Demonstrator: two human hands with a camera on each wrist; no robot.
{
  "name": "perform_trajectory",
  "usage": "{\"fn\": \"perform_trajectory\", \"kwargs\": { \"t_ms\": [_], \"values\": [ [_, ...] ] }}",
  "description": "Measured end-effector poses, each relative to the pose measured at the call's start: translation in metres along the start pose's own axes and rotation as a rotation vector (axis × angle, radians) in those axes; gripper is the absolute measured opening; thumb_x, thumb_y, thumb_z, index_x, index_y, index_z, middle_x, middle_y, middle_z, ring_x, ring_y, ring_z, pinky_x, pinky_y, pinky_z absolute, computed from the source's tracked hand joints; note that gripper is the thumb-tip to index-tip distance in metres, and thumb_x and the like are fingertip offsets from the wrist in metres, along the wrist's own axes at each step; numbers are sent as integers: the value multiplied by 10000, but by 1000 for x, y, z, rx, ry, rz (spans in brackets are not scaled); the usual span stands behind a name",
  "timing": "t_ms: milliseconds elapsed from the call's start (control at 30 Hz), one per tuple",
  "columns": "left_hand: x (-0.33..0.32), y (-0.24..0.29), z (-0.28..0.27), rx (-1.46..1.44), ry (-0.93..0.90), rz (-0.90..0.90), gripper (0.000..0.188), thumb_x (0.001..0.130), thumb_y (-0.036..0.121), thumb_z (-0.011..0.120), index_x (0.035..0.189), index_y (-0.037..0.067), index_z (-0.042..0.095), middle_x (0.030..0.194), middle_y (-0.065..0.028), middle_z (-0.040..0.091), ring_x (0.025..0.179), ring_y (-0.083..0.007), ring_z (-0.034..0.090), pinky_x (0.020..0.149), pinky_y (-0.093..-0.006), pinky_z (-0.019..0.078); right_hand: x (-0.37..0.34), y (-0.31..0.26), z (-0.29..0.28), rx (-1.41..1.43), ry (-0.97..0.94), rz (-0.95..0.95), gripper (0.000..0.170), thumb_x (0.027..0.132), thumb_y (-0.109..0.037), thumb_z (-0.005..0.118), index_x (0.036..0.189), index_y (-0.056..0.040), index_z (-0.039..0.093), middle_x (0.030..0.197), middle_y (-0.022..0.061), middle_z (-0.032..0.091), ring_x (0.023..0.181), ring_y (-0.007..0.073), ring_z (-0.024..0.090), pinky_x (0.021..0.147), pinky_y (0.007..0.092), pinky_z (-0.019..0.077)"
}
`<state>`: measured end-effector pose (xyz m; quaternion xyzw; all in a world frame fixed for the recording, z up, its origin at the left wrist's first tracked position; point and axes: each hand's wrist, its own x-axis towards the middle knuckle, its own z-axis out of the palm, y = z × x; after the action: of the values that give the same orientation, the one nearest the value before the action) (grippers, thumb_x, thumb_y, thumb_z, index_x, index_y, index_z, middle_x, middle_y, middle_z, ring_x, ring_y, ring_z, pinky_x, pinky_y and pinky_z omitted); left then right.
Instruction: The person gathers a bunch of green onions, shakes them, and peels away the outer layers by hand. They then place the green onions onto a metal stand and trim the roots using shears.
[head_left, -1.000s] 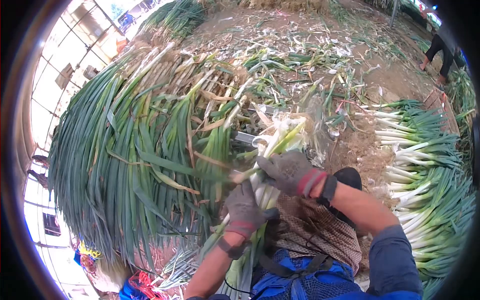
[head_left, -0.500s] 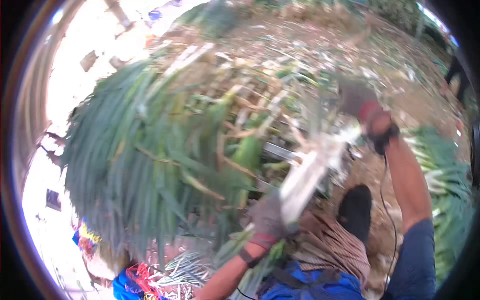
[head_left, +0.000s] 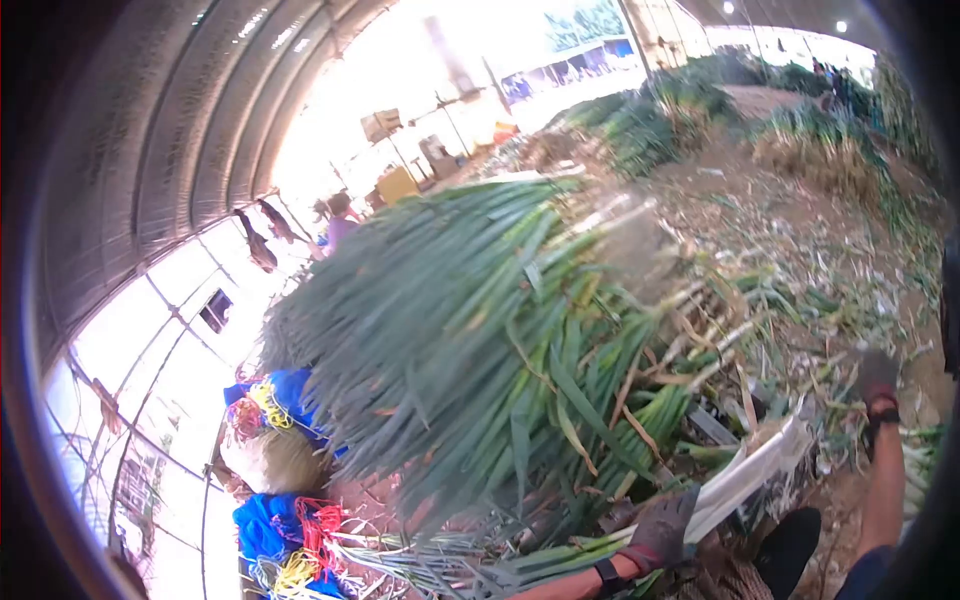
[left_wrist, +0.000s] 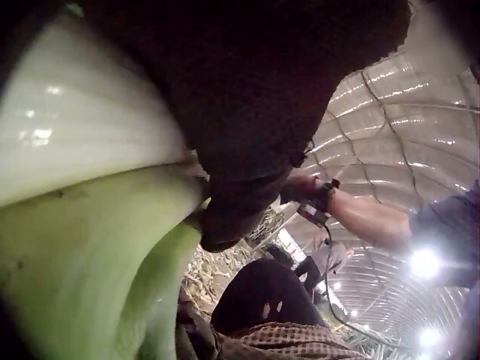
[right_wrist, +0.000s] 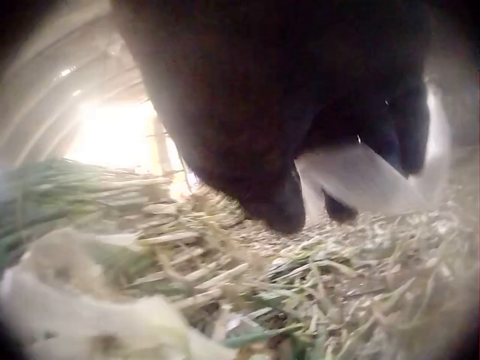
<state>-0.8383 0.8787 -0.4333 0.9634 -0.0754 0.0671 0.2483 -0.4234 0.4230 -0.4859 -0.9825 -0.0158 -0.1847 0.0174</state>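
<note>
My gloved left hand point(head_left: 662, 528) grips several long green onions point(head_left: 745, 485) around their stalks, the white root ends pointing up and right. Up close in the left wrist view, the thick pale stalks point(left_wrist: 82, 127) lie against the dark glove. Off to the right, my gloved right hand point(head_left: 878, 378) is stretched out over the littered ground, blurred in the head view. A pale, thin strip of onion skin point(right_wrist: 360, 176) hangs between its fingers in the right wrist view. Beside the left hand lies a big heap of untrimmed green onions point(head_left: 450, 330).
Peelings point(head_left: 790, 260) cover the soil. A metal bar point(head_left: 712, 425) pokes out by the heap. Blue netting point(head_left: 265, 530) with red and yellow strings lies at lower left. More onion bundles point(head_left: 830, 150) stand at the back. My dark-clad knee or foot point(head_left: 790, 550) is close by.
The head view has swung left. My right hand has left the stalks, pulled up and away to the right with a strip of skin. My left hand has kept its hold on the green onions.
</note>
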Motion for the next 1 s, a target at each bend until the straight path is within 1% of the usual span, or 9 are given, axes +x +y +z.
{"fn": "perform_trajectory", "kwargs": {
  "t_ms": [200, 433, 500, 533, 600, 667, 833, 933, 1000],
  "values": [
    [4, -3, -5, -195, -62, -51, 1109, 642, 345, 876, 1540, -21, 338, 1355, -260, 555, 1198, -428, 585, 1016, -512, 474, -178, -160, -184, 835, -1283, -181, 590, 882, -330, 781, 1371, -29, 645, 1199, 55, 733, 971, 213, 701, 882, 402, 560],
    [5, 19, 23, 154, 92, -203, 836, 873, 390, 671, 1491, -93, 382, 1185, -276, 651, 1037, -432, 662, 872, -511, 524, -275, -272, -243, 1672, -845, 63, 409, 960, -170, 693, 1349, -67, 627, 1168, 22, 690, 928, 148, 675, 831, 323, 554],
    [4, 1, 31, 202, -148, -181, 779, 887, 444, 670, 1356, -156, 505, 1037, -277, 683, 935, -459, 671, 843, -519, 524, -276, -259, -209, 1354, -836, -174, 320, 958, -260, 679, 1161, -19, 736, 1038, 56, 742, 908, 141, 672, 823, 328, 542],
    [4, 0, 20, 168, 127, -59, 694, 858, 447, 737, 1261, -97, 588, 1037, -263, 692, 944, -454, 675, 819, -513, 540, -273, -268, -244, 1443, -877, -52, 335, 949, -282, 676, 1148, -20, 742, 1072, 87, 751, 909, 164, 685, 824, 339, 542],
    [27, 12, -17, -277, 91, -426, 642, 740, 329, 879, 1220, 10, 596, 1037, -196, 704, 955, -367, 702, 813, -466, 569, -271, -262, -226, 1327, -800, -273, 345, 944, -274, 664, 1191, -41, 718, 1056, 177, 751, 909, 237, 713, 862, 379, 546],
    [23, -30, -12, -154, 88, -98, 699, 691, 273, 911, 1242, 1, 578, 1044, -189, 705, 939, -332, 705, 826, -441, 573, -266, -250, -225, 1218, -678, -402, 406, 927, -274, 691, 1258, -39, 685, 1104, 210, 736, 988, 315, 716, 906, 420, 541],
    [23, -40, -25, -346, -45, -312, 745, 618, 179, 926, 1250, -2, 576, 1047, -132, 703, 917, -256, 691, 842, -383, 569, -216, -194, -242, 960, -460, -31, 845, 823, -471, 835, 1493, -81, 500, 1364, 228, 634, 1220, 385, 635, 1052, 439, 492],
    [26, -37, -32, -498, -90, -336, 709, 602, 100, 901, 1233, 6, 591, 1034, -84, 695, 889, -199, 668, 814, -350, 570, -192, -186, -185, 729, -178, -199, 1107, 745, -476, 898, 1593, -73, 312, 1512, 266, 491, 1389, 400, 500, 1157, 436, 414],
    [26, -46, -31, -618, -120, -321, 680, 607, 77, 887, 1218, 6, 599, 1031, -81, 697, 880, -189, 667, 790, -339, 574, -172, -204, -174, 799, -426, -215, 1237, 662, -452, 954, 1601, -37, 263, 1579, 277, 394, 1457, 408, 403, 1205, 435, 357]
  ]
}}
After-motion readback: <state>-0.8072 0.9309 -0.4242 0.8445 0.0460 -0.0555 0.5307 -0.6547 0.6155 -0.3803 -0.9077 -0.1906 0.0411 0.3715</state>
